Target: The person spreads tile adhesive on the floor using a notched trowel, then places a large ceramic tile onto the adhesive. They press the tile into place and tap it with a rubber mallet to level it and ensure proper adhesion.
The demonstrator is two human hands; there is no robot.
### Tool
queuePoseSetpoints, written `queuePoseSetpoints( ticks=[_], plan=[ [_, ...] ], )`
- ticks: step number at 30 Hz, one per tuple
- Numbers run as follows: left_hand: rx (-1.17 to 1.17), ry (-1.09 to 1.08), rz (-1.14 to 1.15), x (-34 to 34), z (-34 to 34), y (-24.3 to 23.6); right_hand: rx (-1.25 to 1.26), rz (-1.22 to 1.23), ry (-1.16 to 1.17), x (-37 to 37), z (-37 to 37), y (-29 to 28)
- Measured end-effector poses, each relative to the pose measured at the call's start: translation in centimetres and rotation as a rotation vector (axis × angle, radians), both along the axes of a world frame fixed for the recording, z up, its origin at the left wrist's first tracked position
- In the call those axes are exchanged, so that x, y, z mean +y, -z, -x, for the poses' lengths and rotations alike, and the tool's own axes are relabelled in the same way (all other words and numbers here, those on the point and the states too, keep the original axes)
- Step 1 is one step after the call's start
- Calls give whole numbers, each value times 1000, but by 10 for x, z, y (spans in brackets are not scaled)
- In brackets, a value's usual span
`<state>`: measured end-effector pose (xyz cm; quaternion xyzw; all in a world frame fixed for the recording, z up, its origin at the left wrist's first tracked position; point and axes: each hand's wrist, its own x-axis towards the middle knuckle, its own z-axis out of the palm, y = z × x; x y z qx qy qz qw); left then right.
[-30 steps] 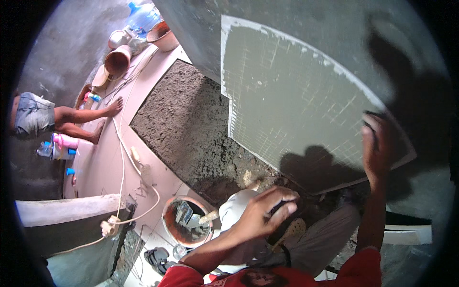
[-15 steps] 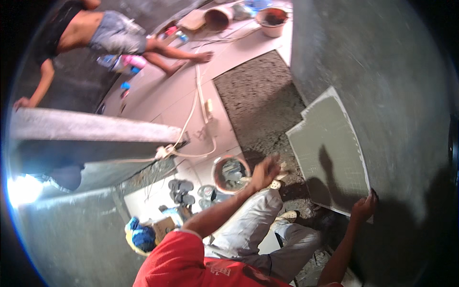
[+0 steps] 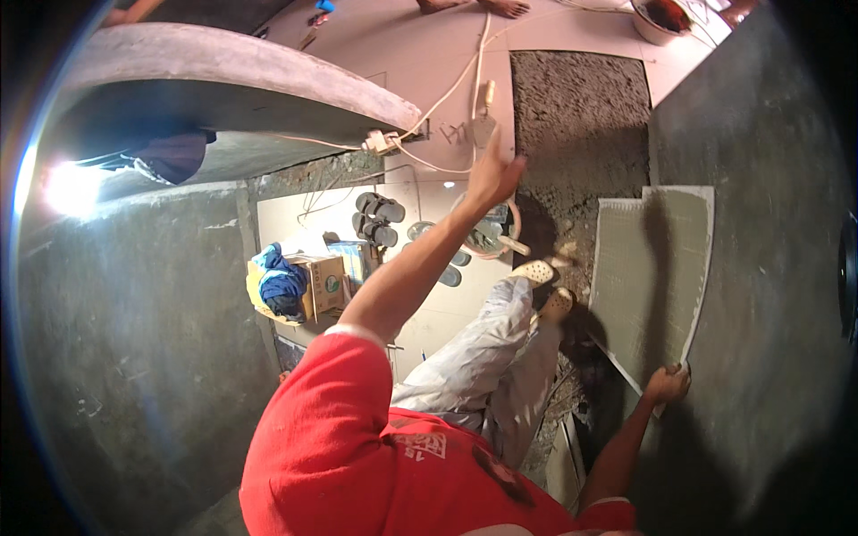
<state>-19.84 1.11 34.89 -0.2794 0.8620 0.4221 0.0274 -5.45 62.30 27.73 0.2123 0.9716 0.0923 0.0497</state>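
Note:
My left hand [image 3: 496, 170] reaches forward over the pale floor tiles, fingers loosely extended and thumb apart, close to a trowel [image 3: 489, 94] with a wooden handle. Below it, my forearm partly hides a bucket [image 3: 487, 237] of wet mix with a tool handle in it. My right hand [image 3: 666, 384] grips the lower corner of a large, cut grey-green panel [image 3: 626, 259] with pale edges, which leans along the right wall. A rough grey mortar bed [image 3: 576, 89] lies beyond the panel.
A white cord with a plug block [image 3: 380, 143] crosses the tiles. Sandals [image 3: 380, 210] and a cardboard box [image 3: 322, 286] with blue cloth sit at left, below a concrete ledge [image 3: 241, 58]. A co-worker's bare feet [image 3: 505, 7] show at the top, near another bucket [image 3: 661, 18].
My left hand has reached forward, away from my body. My right hand remains on the panel's edge. The view has swung, putting the co-worker mostly out at the top.

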Motion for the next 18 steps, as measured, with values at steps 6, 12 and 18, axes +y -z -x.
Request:
queuePoseSetpoints(
  ticks=[6, 12, 18],
  plan=[
    [-345, 103, -203, 59, -202, 40, 51, 19, -26, -9, -2, -4],
    [-381, 154, -195, 139, -271, 17, 204, 304, -143, -39, -17, -24],
    [-203, 344, -231, 190, -222, -29, 160, 477, -199, -75, -28, -52]
  ],
)
